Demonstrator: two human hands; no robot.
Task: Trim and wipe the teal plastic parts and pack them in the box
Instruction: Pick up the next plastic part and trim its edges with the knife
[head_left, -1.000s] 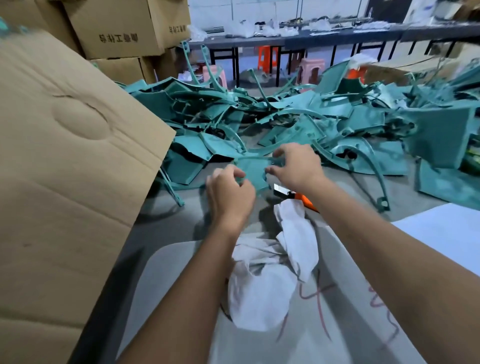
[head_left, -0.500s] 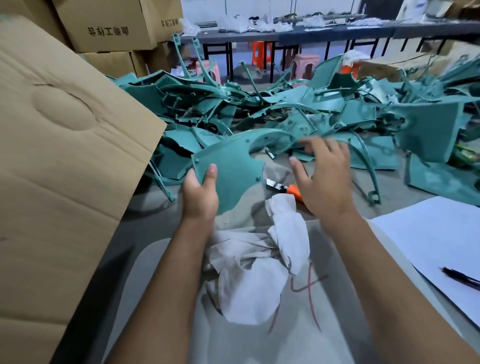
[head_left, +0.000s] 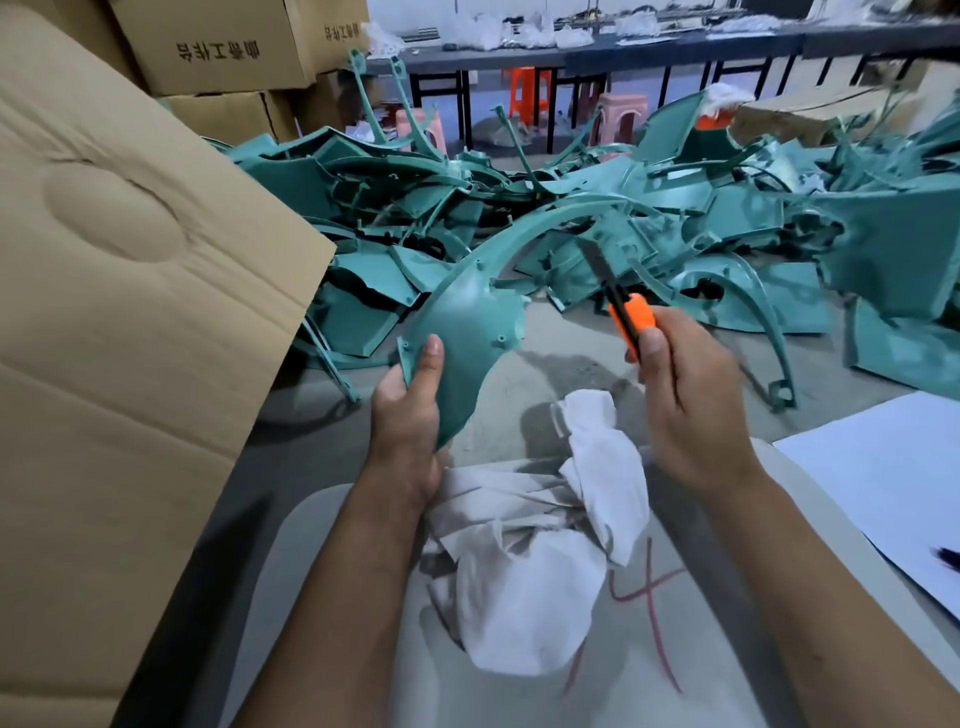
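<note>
Teal part (head_left: 467, 332) — a curved panel with a long arched arm — is held up over the grey table (head_left: 519, 415), in front of the pile of teal parts (head_left: 675, 223). From the head camera, the left hand (head_left: 408, 415) grips its lower left edge, thumb laid flat on the face, the other fingers hidden behind the plastic. The right hand (head_left: 691, 400) is wrapped round an orange knife (head_left: 631, 317); its dark blade points up toward the arch, though motion blur makes it hard to say whether the blade touches the part.

The pile is too tangled to count, and it runs off the right edge of the picture. At the left a large cardboard flap (head_left: 145, 322) fills the foreground and is cut off by the frame; whatever box it belongs to, and anything inside, cannot be seen. Behind it stand stacked cardboard boxes (head_left: 218, 57), closed, at least three in view.

One crumpled white cloth (head_left: 545, 545) lies below the hands on a pale board with red marks. One white sheet of paper (head_left: 893, 493) lies at the right — a dark object at its edge is cut off.
</note>
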